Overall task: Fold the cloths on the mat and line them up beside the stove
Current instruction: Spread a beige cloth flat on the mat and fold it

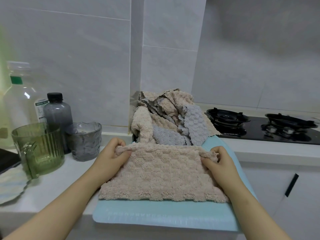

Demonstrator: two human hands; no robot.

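Observation:
A beige fluffy cloth point(162, 174) lies spread on the light blue mat point(155, 215) at the counter's front edge. My left hand point(110, 155) pinches the cloth's far left corner, and my right hand point(216, 161) pinches its far right corner. Both corners are bunched between thumb and fingers. Behind the cloth, a loose heap of beige and grey cloths point(169, 118) is piled against the wall at the back of the mat. The black gas stove point(259, 127) lies to the right of the heap, with one cloth's edge lapping onto it.
On the counter to the left stand a green ribbed glass jug point(39, 149), a grey textured glass point(84, 141), a dark bottle point(58, 115) and a clear bottle point(19, 101). A scalloped plate point(12, 187) sits at the far left. A cabinet door with black handle point(292, 184) is below right.

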